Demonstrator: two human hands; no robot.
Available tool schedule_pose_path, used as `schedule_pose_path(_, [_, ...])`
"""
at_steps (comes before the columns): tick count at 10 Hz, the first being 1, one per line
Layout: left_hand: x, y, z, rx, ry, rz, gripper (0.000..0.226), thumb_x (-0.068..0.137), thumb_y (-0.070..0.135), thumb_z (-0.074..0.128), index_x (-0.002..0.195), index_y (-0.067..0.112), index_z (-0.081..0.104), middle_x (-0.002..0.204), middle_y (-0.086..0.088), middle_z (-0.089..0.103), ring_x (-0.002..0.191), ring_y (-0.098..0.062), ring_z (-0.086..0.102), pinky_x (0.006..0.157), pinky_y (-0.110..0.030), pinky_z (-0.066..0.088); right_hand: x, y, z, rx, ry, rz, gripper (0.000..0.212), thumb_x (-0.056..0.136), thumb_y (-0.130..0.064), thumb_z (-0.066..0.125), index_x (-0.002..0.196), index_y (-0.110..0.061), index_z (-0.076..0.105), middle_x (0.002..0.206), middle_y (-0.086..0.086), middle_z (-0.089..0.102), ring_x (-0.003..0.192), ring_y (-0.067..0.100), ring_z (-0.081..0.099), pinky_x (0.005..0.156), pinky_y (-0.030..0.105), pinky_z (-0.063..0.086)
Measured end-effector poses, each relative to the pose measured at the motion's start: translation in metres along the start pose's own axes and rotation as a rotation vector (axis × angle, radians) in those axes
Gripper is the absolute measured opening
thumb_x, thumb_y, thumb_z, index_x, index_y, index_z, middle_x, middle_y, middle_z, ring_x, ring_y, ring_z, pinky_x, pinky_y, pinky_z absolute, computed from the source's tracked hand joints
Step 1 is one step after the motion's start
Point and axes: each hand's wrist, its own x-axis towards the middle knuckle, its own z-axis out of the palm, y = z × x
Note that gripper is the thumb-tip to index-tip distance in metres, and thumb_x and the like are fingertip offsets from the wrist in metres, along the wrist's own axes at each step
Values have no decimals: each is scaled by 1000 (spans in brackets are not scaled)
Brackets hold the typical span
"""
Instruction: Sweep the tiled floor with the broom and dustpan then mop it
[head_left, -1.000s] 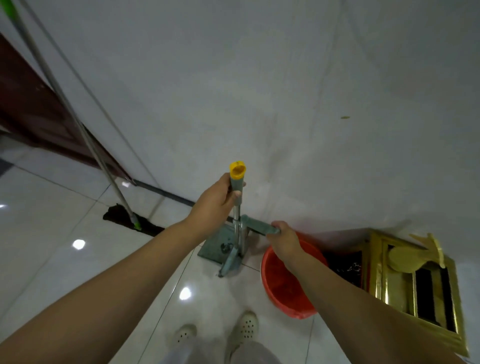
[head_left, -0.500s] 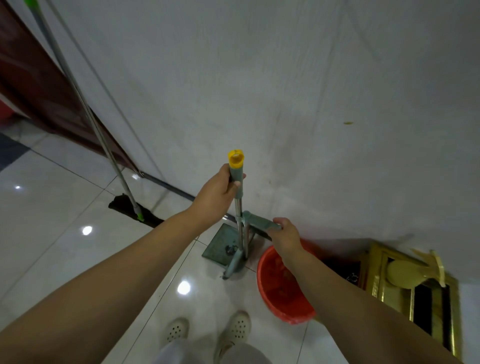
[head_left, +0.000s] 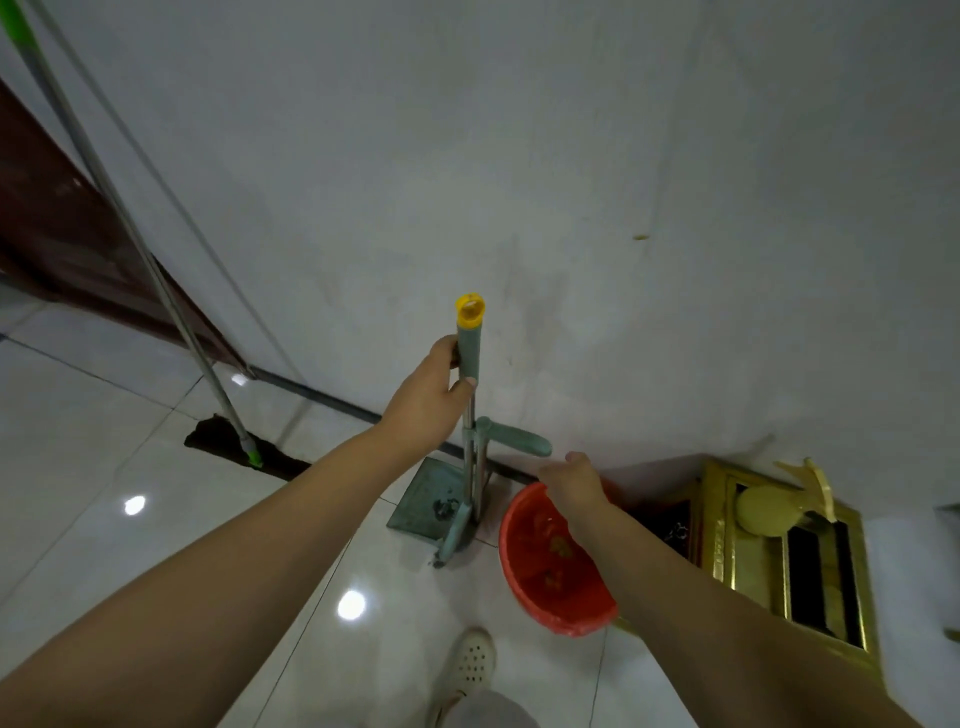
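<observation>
Left-hand fingers (head_left: 457, 387): curled around the green grip just below the yellow cap; thumb tip pressed on the shaft.
Left hand (head_left: 428, 402): closed on the upright handle, steadying it vertical.
Right-hand fingers (head_left: 574, 458): loosely bent, holding nothing; apart from the side handle, just below its free end.
Right hand (head_left: 571, 486): empty, poised above the rim of the red basin.
Broom and dustpan set (head_left: 470, 441): one upright metal shaft with a green side handle (head_left: 517, 439) branching off to the right; whether two tools are clipped together cannot be told.
Dustpan tray (head_left: 423, 501): flat on the tile at the foot of the wall, a small dark clump of debris inside near the shaft.
Red basin (head_left: 556, 566): on the floor just right of the tray, tilted toward the camera; contents blurred.
Mop (head_left: 156, 280): leaned against the wall well to the left, dark head (head_left: 234, 452) resting on the tile, untouched by either hand.
Tiled floor (head_left: 104, 467): glossy, with lamp reflections; no loose dirt discernible.
Gold-framed object (head_left: 789, 561): on the floor to the right, beside the basin.
Progress, judged: sweeping apparently at its close, given debris gathered in the tray; emptying the tray and the whole mopping stage apparently left.
</observation>
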Motion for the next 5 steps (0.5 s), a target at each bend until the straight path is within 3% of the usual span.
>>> schedule_pose_path(2, [-48, -9, -8, -34, 3, -13, 51, 95, 17, 50, 142, 14, 32, 138, -3, 46, 119, -11, 47, 96, -25, 37, -54, 25, 3, 146, -8, -8, 40, 92, -5, 53, 131, 2, 49, 118, 21, 58, 107, 34, 59, 95, 42, 50])
schedule_pose_path(3, [-84, -18, -21, -20, -37, 20, 46, 95, 18, 50, 139, 14, 37, 133, -3, 52, 110, -10, 49, 93, -24, 38, -98, 46, 16, 250, -2, -23, 31, 93, -2, 51, 124, 1, 54, 88, 8, 59, 85, 24, 58, 72, 34, 53])
schedule_pose_path(5, [-176, -44, -39, -46, -109, 98, 35, 95, 17, 44, 130, 16, 46, 112, 5, 57, 93, -9, 54, 78, -22, 39, -189, 98, 54, 345, 71, -80, 16, 92, -2, 53, 103, -12, 58, 81, 6, 61, 73, 17, 62, 61, 26, 53])
